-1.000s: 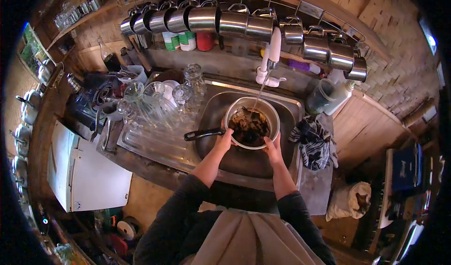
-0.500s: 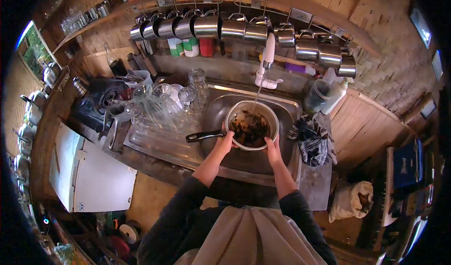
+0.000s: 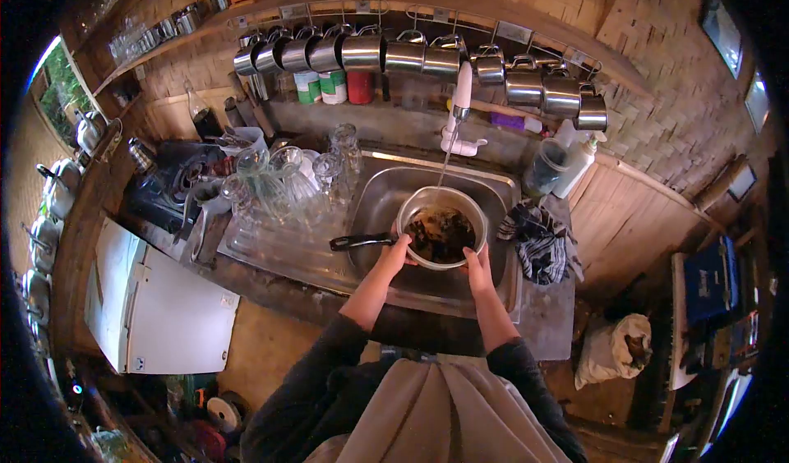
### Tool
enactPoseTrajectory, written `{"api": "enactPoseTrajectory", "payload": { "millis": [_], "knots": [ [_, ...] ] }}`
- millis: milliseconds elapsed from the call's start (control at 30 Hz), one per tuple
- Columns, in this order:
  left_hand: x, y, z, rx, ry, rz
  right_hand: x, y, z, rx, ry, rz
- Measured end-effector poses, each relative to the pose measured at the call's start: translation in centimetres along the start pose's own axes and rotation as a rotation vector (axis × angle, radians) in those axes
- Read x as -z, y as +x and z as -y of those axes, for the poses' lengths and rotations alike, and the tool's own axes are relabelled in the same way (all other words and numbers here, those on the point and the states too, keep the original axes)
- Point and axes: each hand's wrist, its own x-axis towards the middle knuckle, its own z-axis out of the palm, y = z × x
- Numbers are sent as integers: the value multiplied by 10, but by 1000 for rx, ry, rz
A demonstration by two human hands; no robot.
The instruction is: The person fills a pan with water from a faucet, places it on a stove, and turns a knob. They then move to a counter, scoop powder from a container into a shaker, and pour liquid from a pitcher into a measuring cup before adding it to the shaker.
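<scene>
A metal pot with dark, leaf-like bits and liquid inside is held over the sink. Its black handle points left. My left hand grips the pot's left side near the handle, thumb at the rim. On the right side, my right hand is closed round the wall, thumb on the rim. The fingers under the pot are partly hidden. From the white faucet a thin stream of water falls at the pot's back edge.
Many glasses crowd the drainboard on the left. A striped cloth lies right of the sink, with a soap bottle behind it. Steel mugs hang above. A black stove stands at far left.
The pot has shifted slightly down in view and is tilted a little differently, its contents swirled. The water stream now meets it nearer the back rim. Both hands keep their hold.
</scene>
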Motion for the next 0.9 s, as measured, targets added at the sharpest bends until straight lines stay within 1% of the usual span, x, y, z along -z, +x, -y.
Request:
{"api": "enactPoseTrajectory", "payload": {
  "millis": [33, 100, 200, 233, 267, 433, 533, 600, 667, 700, 767, 900],
  "knots": [
    [0, -3, -5, -7, 36, 3, -1, -1, 0, -3, -3, 0],
    [1, 5, 4, -39, 11, -17, -2, 1, -2, -9, -37, -42],
    [2, 10, 8, -60, -23, -13, -1, 6, -8, 14, 31, 5],
    [3, 11, 9, -38, -33, -4, 1, 7, -11, 14, 30, 7],
    [3, 12, 10, -17, -44, 7, 1, 6, -9, -2, 8, 6],
    [8, 22, 21, -41, -25, 19, 4, 9, -11, -49, -56, 24],
    [8, 19, 22, -72, -36, 21, 10, 16, -24, 7, -103, 17],
    [5, 13, 16, -83, -47, 23, 5, 7, -7, -113, -60, 17],
    [5, 11, 14, -121, -30, 40, 3, 4, 0, -122, -74, 12],
    [6, 12, 15, -121, -30, 37, 2, 4, 0, -131, -86, 5],
    [9, 15, 15, -31, -4, 52, 4, 4, 0, -144, -87, 20],
    [6, 13, 15, -19, -2, 22, 5, 5, -3, -132, -60, 31]
  ]
}}
